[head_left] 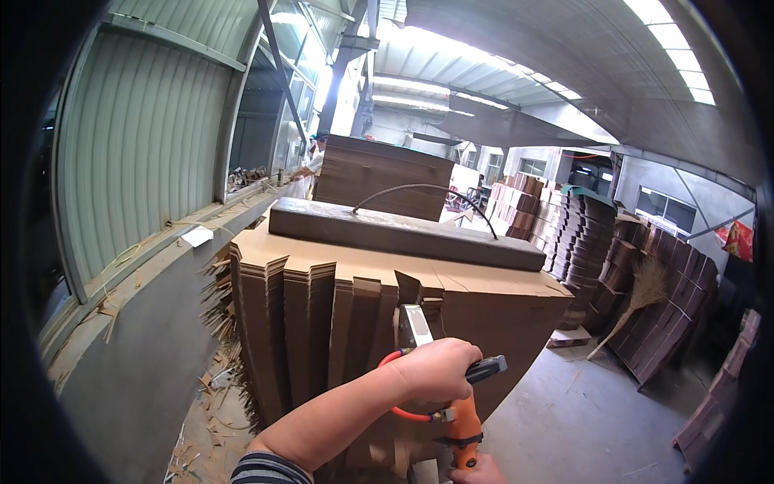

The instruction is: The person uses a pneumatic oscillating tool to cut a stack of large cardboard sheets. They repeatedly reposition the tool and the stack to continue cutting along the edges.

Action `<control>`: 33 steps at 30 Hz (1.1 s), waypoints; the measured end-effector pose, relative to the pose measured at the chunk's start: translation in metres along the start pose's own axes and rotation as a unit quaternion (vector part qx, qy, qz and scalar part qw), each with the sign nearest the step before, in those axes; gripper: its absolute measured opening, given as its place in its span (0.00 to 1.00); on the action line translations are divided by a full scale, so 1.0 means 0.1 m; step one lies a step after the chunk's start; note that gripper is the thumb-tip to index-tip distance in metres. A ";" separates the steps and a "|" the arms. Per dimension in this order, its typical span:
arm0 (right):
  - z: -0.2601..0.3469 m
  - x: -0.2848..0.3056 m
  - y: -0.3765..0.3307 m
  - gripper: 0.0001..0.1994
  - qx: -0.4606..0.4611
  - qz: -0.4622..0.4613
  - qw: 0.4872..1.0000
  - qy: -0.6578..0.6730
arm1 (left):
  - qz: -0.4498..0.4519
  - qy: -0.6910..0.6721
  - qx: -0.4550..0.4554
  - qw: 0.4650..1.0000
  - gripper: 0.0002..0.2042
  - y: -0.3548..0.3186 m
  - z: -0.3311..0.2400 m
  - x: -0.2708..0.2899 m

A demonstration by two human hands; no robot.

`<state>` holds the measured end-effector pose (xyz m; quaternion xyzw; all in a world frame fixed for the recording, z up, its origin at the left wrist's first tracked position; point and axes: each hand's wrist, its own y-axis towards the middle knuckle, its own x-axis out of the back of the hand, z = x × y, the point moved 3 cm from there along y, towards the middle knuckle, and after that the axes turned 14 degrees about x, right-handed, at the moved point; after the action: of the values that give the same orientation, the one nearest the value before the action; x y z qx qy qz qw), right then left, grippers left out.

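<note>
A tall stack of slotted brown cardboard sheets [500, 339] stands right in front of me. Across its top lies a long dark metal bar [395, 235] with a bent cable handle. I hold an air-powered hand tool [465, 421] with an orange body, a red hose and a silver head. My left hand [439, 369] is closed round its upper part, beside a black lever-like piece. Lower down, at the picture's bottom edge, my right hand [480, 469] grips the orange body; part of it is cut off. The silver head meets the stack's near face among the slots.
Cardboard scraps [211, 403] litter the floor at left, beside a low concrete wall [149, 367]. Behind stands another cardboard stack [383, 173], with a person [310, 165] near it. At right are bundled cardboard piles [584, 234] and a straw broom [641, 294].
</note>
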<state>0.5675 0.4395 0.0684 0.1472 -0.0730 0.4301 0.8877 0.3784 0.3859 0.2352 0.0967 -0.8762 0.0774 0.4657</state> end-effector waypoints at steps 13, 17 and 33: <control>-0.35 -0.10 -0.08 0.04 -0.078 0.002 0.992 -0.095 | -0.037 0.010 -0.009 0.999 0.18 0.03 0.28 -0.37; -0.54 -0.08 -0.12 0.04 -0.095 -0.009 0.991 -0.097 | -0.039 0.075 0.026 0.996 0.14 -0.02 0.25 -0.43; -0.73 -0.17 -0.22 0.13 -0.150 0.039 0.977 -0.145 | -0.072 0.110 0.083 0.988 0.15 0.07 0.56 -0.86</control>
<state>0.5742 0.4373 -0.0093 0.0701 -0.2700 0.4230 0.8621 0.3785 0.3886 0.1322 0.1890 -0.8008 0.1265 0.5540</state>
